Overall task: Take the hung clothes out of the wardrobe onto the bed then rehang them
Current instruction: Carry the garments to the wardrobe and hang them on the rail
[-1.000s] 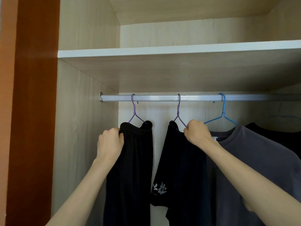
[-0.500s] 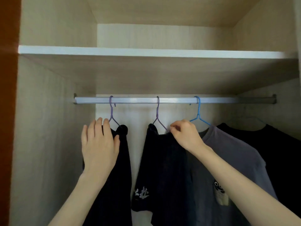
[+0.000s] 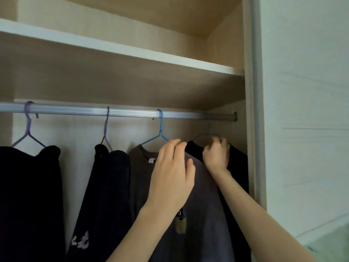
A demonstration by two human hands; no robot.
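Wardrobe [image 3: 132, 82], dark shirt's [image 3: 105, 186] white print [image 3: 80, 242], possibly characters, right hand [image 3: 217, 154] gripping hanger [image 3: 200, 136]

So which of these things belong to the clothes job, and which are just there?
Part of the job: rail; left purple hanger, second purple hanger, blue hanger, pale hanger; black garment, printed dark garment, grey T-shirt, black top; left hand, right hand.
Just there: shelf, white panel.
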